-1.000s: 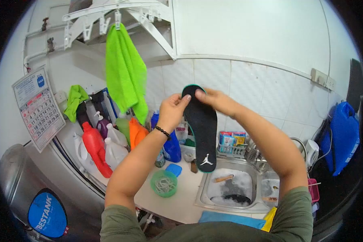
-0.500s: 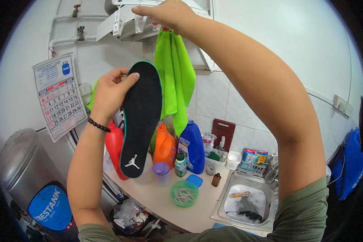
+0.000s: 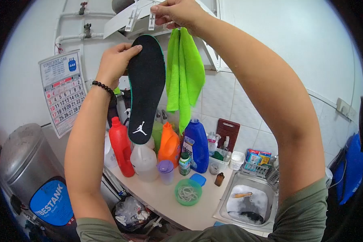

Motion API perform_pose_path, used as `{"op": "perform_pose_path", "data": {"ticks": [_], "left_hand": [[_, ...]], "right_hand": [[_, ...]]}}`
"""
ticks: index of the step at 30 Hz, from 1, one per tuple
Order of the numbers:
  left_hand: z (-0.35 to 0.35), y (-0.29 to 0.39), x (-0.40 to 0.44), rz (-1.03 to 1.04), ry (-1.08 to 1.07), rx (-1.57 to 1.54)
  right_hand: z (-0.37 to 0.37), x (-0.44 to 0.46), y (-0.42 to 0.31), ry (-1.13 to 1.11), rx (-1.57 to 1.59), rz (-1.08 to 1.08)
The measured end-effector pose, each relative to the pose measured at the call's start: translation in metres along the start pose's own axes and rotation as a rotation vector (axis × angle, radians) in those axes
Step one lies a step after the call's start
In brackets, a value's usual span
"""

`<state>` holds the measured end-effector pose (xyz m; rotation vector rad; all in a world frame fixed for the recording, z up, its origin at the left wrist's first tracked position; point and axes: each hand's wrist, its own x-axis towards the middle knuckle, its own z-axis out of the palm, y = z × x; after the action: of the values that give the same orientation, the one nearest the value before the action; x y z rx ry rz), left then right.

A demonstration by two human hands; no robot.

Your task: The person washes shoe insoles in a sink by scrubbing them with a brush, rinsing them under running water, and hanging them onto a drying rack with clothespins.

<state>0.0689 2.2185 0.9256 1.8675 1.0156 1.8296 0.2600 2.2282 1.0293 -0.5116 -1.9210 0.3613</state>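
A black insole (image 3: 146,86) with a green edge and a white figure logo hangs upright from my left hand (image 3: 117,62), pinched near its upper end between thumb and fingers. Up at the white hanging rack, my right hand (image 3: 176,14) has its thumb and fingers closed on a white clothespin (image 3: 152,21). Another white clothespin (image 3: 131,19) hangs just left of it. Below and to the right of my right hand hangs a bright green cloth (image 3: 184,70). The insole's top is a little below the clothespins, not touching them.
Below stand a red bottle (image 3: 122,149), a clear jug (image 3: 144,163), an orange bottle (image 3: 169,147) and a blue bottle (image 3: 195,147). A green bowl (image 3: 188,192) holds whitish laces. The sink (image 3: 246,201) has suds and a brush. A calendar (image 3: 62,88) hangs at left.
My right hand left the insole, reached up to the rack and closed on a clothespin. My left hand carried the insole left and then upward. The view has turned left.
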Motion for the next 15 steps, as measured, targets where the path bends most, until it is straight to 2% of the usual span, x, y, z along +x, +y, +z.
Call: {"op": "perform_pose_path", "data": {"ticks": [7, 13, 15], "left_hand": [[0.025, 0.016, 0.002, 0.052, -0.023, 0.022], [0.035, 0.022, 0.012, 0.092, 0.016, -0.022], [0.039, 0.023, 0.005, 0.115, 0.025, 0.038]], "right_hand": [[-0.013, -0.013, 0.004, 0.177, -0.232, -0.212], [-0.021, -0.012, 0.011, 0.029, -0.188, -0.13], [-0.032, -0.033, -0.007, 0.035, -0.436, -0.078]]}}
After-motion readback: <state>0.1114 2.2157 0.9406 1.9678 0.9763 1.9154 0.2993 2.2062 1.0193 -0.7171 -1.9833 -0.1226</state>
